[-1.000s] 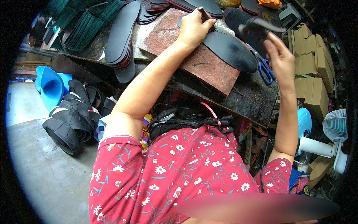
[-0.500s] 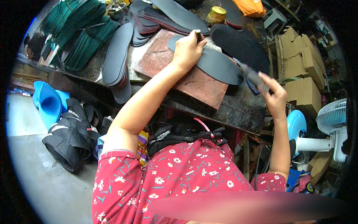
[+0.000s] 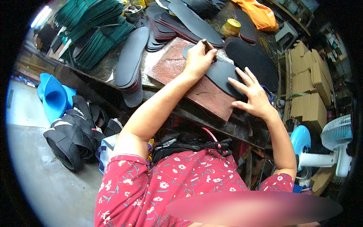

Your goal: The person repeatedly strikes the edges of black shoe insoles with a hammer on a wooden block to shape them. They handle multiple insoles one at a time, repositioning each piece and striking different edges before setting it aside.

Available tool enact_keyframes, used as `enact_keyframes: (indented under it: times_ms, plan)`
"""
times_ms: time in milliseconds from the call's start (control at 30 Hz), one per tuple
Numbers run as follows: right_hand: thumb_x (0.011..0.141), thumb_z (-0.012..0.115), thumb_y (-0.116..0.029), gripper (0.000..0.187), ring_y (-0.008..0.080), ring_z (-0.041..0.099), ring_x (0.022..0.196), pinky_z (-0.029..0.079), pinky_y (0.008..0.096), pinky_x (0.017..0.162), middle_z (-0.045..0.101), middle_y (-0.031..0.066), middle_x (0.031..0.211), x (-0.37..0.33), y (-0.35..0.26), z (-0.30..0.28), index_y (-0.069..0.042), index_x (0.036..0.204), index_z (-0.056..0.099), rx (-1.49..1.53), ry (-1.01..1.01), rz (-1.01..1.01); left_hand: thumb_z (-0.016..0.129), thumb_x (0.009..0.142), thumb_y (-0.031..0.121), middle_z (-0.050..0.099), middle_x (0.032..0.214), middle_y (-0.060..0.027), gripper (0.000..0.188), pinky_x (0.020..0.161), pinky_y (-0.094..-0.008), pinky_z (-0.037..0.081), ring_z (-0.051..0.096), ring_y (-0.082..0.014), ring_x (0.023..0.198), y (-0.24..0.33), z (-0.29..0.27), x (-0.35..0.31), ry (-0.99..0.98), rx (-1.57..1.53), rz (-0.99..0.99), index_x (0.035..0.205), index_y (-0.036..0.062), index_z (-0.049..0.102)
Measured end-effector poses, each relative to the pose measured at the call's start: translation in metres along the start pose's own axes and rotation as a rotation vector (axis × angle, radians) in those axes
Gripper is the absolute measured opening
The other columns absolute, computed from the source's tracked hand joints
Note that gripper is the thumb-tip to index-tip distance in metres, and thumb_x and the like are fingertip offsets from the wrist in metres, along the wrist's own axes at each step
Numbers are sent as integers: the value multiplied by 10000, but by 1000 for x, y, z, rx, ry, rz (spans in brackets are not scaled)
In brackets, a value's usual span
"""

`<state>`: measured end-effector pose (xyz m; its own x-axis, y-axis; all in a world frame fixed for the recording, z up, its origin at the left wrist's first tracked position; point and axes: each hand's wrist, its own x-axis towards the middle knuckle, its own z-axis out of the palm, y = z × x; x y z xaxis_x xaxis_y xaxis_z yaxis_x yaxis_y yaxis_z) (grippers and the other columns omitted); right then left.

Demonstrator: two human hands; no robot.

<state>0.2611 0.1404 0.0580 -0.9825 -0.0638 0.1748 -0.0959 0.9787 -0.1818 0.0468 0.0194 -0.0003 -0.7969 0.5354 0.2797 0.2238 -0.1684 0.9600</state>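
Observation:
A dark grey insole (image 3: 223, 78) lies across a reddish-brown block (image 3: 177, 60) on the workbench. My left hand (image 3: 198, 62) is closed around a short dark rod-shaped tool, perhaps a punch (image 3: 207, 45), held upright over the insole's middle. Fingers spread, my right hand (image 3: 251, 92) reaches over the insole's right end and holds nothing; whether its fingertips touch the surface I cannot tell. Beside that hand, a blue loop-shaped handle (image 3: 268, 92) shows partly on the bench. A stack of grey insoles (image 3: 131, 56) lies left of the block.
More insoles (image 3: 194, 22) and a large black piece (image 3: 252, 60) lie beyond the block. Bundled green sheets (image 3: 94, 41) stand at the far left. A yellow jar (image 3: 231, 27) and an orange bag (image 3: 259, 15) sit at the back. Cardboard boxes (image 3: 308, 83) and a fan (image 3: 336, 134) are right.
My right hand has let go of a blurred grey tool and moved left over the insole, its fingers opening. My left hand keeps its grip on the rod-shaped tool. The whole view has shifted slightly.

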Motion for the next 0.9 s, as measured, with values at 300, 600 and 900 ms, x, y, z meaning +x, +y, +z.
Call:
enact_keyframes:
  times_ms: [300,600,900]
  plan:
    - [600,783,-190,554,329,520,1181,466,415,1005,570,79,1311,44,25,-43,-239,1146,709,-280,219,-192,678,903,91,677,782,-64,122,614,-256,540,664,-119,669,24,-16,1,422,-238,373,922,30,574]
    - [896,578,-450,408,323,475,1271,378,474,1063,519,79,1402,197,55,23,-284,1264,640,-503,420,-225,685,892,98,695,797,-78,140,667,-272,540,665,-135,714,16,-17,8,404,142,392,932,8,586]
    - [949,551,-418,506,334,458,1311,380,411,1087,489,168,1418,167,73,21,-213,1408,493,-156,317,-131,691,880,90,706,778,-92,131,628,-274,558,684,-140,684,2,-14,8,198,261,279,925,8,599]
